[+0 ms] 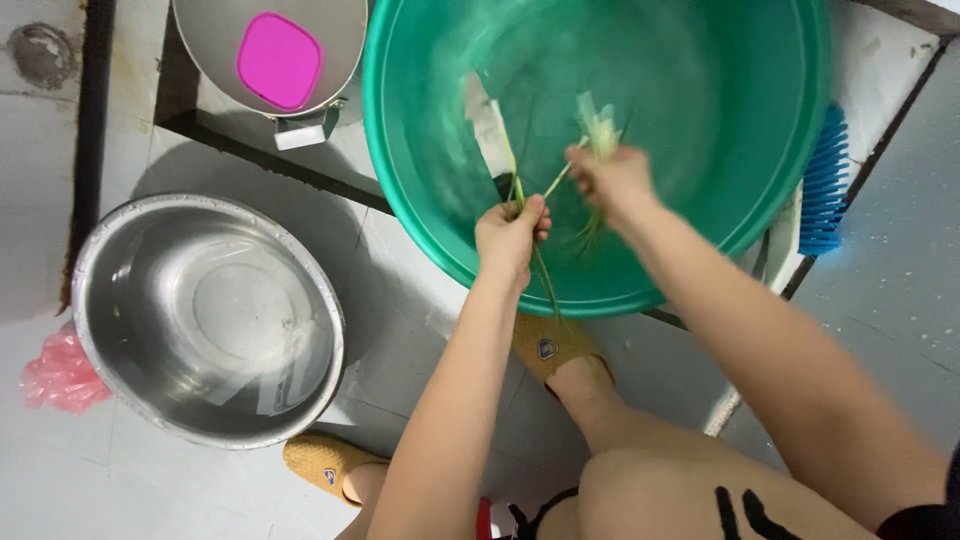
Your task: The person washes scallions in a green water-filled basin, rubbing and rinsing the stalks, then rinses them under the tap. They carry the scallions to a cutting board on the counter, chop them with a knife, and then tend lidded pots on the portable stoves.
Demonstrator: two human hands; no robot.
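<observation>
Pale tiled floor (400,300) with dark grout lines; a green basin (700,200) crowds a steel bowl (210,320). Over the basin's near rim, the left hand (512,238) grips green stalks (545,275); the right hand (612,180), blurred, seems pinched on their pale ends

Floor (420,300): pale grey tiles, dark grout lines; darker speckled slab (900,270) at right; soft even light
</observation>
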